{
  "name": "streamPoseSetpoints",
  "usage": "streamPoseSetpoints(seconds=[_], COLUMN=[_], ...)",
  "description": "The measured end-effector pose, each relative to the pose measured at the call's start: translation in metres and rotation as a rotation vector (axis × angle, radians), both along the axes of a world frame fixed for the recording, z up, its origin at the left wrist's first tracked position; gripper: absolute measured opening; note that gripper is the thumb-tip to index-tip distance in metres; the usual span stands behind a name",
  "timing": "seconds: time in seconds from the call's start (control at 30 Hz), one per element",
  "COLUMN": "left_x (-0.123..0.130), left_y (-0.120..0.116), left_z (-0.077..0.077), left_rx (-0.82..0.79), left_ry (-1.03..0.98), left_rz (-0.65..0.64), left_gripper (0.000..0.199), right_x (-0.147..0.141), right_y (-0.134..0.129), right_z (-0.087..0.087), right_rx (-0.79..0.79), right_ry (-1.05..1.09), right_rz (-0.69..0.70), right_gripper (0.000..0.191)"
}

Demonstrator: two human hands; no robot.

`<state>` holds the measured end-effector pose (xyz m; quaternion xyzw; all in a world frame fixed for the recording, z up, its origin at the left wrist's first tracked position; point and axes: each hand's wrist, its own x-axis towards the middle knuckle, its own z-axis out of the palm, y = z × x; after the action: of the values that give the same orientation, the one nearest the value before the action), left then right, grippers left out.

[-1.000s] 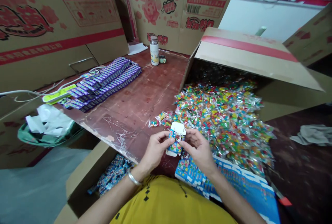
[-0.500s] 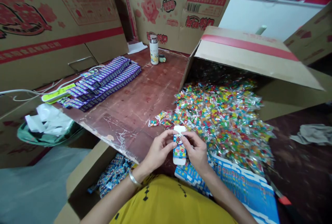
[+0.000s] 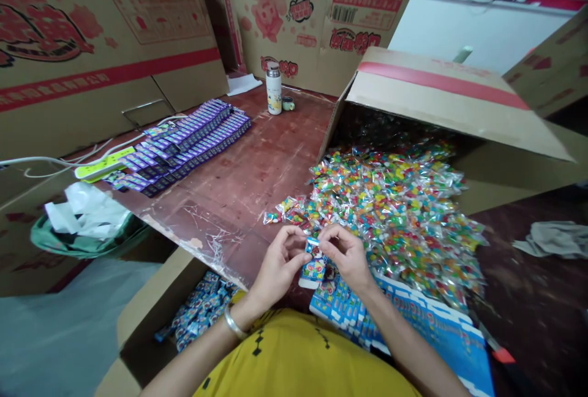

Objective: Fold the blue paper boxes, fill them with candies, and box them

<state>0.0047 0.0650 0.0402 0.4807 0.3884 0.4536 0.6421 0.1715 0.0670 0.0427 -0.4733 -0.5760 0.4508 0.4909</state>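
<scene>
Between my hands is a small blue printed candy box [image 3: 314, 267], tilted a little, with a white flap showing at its lower end. My left hand [image 3: 281, 262] grips its left side between thumb and fingers. The fingertips of my right hand [image 3: 347, 257] pinch its upper right corner. The top end is partly hidden by my fingers. Just beyond my hands lies a heap of clear candy packets [image 3: 386, 201] with colourful sweets inside. Flat blue cartons [image 3: 432, 329] overlap in rows beside my right forearm.
A cardboard box [image 3: 436, 87] lies open behind the packets. Purple boxes [image 3: 193, 139] stand in rows at the left, near a yellow-green power strip [image 3: 103, 165]. A flask [image 3: 274, 90] stands at the back. Below the table edge, an open carton [image 3: 151, 317] holds filled blue boxes [image 3: 204, 308].
The white flap that stood up at the top of the candy box is no longer seen upright. The box has tilted, its lower end shifting left, and my right fingers have moved at its top.
</scene>
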Motion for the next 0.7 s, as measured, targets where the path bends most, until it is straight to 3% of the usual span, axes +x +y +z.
streamPoseSetpoints(seconds=[0.17,0.33,0.5,0.7], left_x=[-0.005,-0.007,-0.007,-0.009], left_y=[-0.001,0.0,-0.001,-0.001], left_z=[0.001,0.003,0.004,-0.005], left_rx=[0.023,0.041,0.025,-0.015], left_ry=[0.089,0.085,0.095,0.121], left_rz=[-0.056,-0.104,-0.113,-0.088], left_gripper=[0.03,0.037,0.044,0.023], right_x=[0.005,0.01,0.008,0.001], right_y=[0.005,0.012,0.007,-0.017], right_z=[0.003,0.005,0.01,0.011], right_rx=[-0.208,-0.255,-0.029,0.193], right_ry=[-0.008,-0.011,-0.16,-0.369], right_rz=[0.008,0.037,-0.004,0.076], right_gripper=[0.018,0.022,0.024,0.012])
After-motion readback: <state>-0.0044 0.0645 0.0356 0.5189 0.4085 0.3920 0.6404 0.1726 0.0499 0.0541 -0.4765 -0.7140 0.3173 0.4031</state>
